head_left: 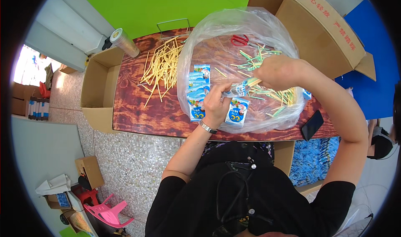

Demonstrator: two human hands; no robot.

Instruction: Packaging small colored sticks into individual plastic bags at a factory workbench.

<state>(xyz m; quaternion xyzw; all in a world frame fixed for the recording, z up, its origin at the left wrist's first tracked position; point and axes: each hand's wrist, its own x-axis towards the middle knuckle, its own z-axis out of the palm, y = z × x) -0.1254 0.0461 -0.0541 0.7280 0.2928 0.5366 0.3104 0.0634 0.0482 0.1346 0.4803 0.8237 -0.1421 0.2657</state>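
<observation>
Gripping one packet (239, 89) in closed fingers, the left hand (217, 106) angles it toward the right hand (276, 72), which is closed around one bunch (253, 81) of sticks, too tightly packed to count. The bunch meets the packet's end; how far in it goes cannot be told. Left of this grip lie several overlapping packets (197, 86), at least four; just below it is one more, the lower packet (237, 112). Loose sticks form two groups, each too tangled to count: a yellow pile (163, 66) well to the left and green-tipped sticks (285, 97) around the right hand. One clear bag (238, 18) spreads beneath both hands on one table (129, 112). Beyond the grip is one pair of red scissors (239, 40); to its lower right, one phone (312, 125); far upper left, one cup (124, 43).
</observation>
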